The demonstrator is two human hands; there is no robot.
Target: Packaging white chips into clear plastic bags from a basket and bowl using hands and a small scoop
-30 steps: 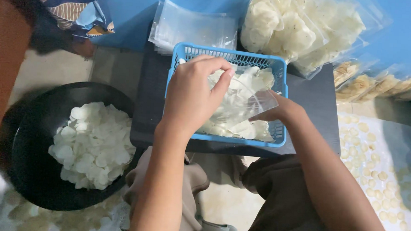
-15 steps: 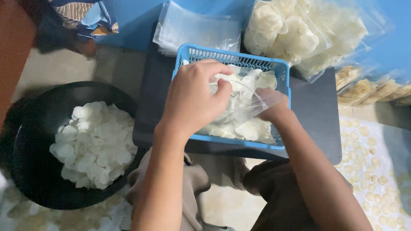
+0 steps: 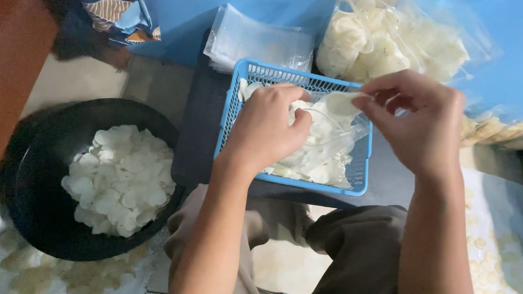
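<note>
Partly hidden behind left hand [image 3: 268, 129]: clear bag [image 3: 338, 130]

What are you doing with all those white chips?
A person sits with a blue basket of white chips on a dark board. The left hand and the right hand hold a clear plastic bag open over the basket, with chips inside it. A black bowl with more chips stands to the left, and filled bags lie behind.

A: Clear plastic bag [image 3: 338, 130]?
B: Centre frame, held open over the blue basket [image 3: 237, 105], partly filled with white chips.
A: Single chip [image 3: 341, 102]?
B: Pale, oval, pinched at the bag's mouth, upper centre-right.
</note>
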